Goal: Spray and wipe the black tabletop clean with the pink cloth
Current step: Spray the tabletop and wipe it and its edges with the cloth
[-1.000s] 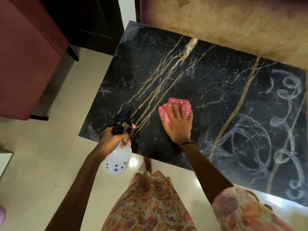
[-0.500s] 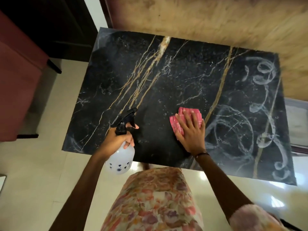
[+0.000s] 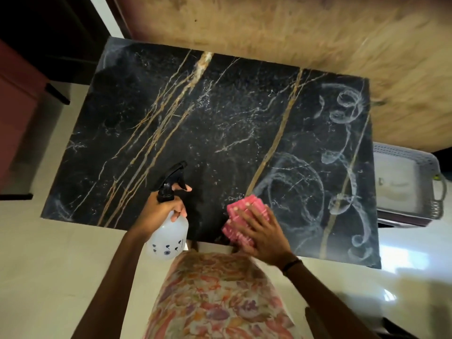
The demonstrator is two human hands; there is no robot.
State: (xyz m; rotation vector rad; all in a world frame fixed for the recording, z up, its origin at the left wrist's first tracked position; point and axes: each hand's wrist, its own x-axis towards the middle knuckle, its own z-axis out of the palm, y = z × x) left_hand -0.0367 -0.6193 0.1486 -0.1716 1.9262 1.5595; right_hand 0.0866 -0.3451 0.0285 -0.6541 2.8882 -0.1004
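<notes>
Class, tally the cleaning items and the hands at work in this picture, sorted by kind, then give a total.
Spray bottle: 1
Pink cloth: 1
Hands: 2, left hand and right hand
Total: 4

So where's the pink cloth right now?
In the head view the cloth lies flat under the right hand at the tabletop's near edge, right of the spray bottle and just left of the white swirl marks.

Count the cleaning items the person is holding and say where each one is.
2. The spray bottle is in the left hand, off the tabletop's near edge; the pink cloth lies under the right hand.
</notes>
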